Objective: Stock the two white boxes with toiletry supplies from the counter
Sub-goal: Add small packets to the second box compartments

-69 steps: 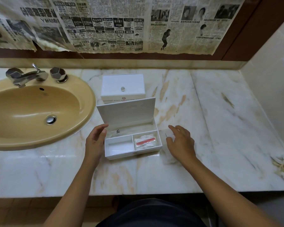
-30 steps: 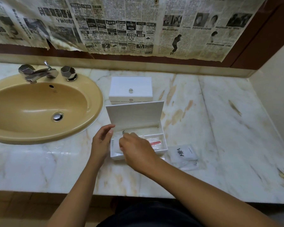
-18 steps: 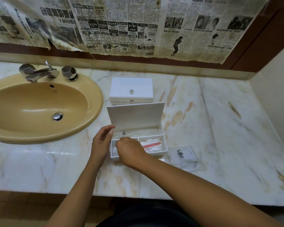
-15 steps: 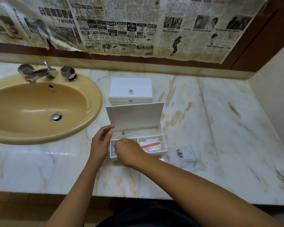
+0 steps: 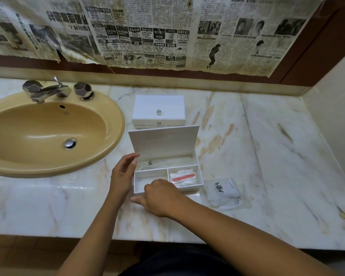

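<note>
Your left hand (image 5: 123,177) cups the open white box's (image 5: 199,172) left wall, fingers spread. Your right hand (image 5: 161,197) rests loosely curled at its front edge; clear sachets (image 5: 222,191) lie right on bare marble counter (image 5: 277,156).

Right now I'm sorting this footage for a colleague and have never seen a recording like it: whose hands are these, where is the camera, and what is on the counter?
There is no machine here. A person wears one wide-angle camera on the head, looking forward and down, so both arms reach in from the bottom edge. The left hand steadies the left side of the open white box, whose lid stands upright. The right hand hovers at the box's front left compartment; whether it holds anything cannot be seen. The front right compartment holds a clear packet with a red item. A closed white box sits behind it. Clear sachets lie on the marble counter, and a tan sink is at the left.
</note>
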Available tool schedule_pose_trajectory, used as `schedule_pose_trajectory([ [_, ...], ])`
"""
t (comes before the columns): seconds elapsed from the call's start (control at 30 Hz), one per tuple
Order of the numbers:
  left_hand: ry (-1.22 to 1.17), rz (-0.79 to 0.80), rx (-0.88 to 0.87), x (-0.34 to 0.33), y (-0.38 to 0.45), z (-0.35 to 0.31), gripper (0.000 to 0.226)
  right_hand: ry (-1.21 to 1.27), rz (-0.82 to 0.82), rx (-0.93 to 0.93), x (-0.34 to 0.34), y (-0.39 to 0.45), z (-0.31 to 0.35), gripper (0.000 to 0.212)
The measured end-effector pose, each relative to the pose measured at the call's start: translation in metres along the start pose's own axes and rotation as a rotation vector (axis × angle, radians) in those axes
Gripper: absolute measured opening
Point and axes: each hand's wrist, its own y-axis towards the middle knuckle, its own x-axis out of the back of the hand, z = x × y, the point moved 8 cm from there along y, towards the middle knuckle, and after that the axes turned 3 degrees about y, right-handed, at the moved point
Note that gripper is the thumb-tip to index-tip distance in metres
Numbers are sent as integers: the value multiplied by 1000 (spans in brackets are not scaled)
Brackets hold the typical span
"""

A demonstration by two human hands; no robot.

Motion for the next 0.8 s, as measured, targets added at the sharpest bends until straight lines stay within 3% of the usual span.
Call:
schedule_pose_trajectory([
  [0.2,16,-5,15,0,0,2,21,16,44,8,4,-2,2,63],
  [0.4,-49,-3,54,0,0,4,23,149,-273,67,52,-12,-16,28],
  [0.63,-31,-1,82,0,1,7,22,184,-523,-204,97,-49,-94,15],
  [0.73,-22,-1,82,0,0,5,21,184,-467,-353,92,-61,-126,15],
  [0.8,-26,2,85,0,0,5,21,139,-318,-457,77,-64,-147,16],
])
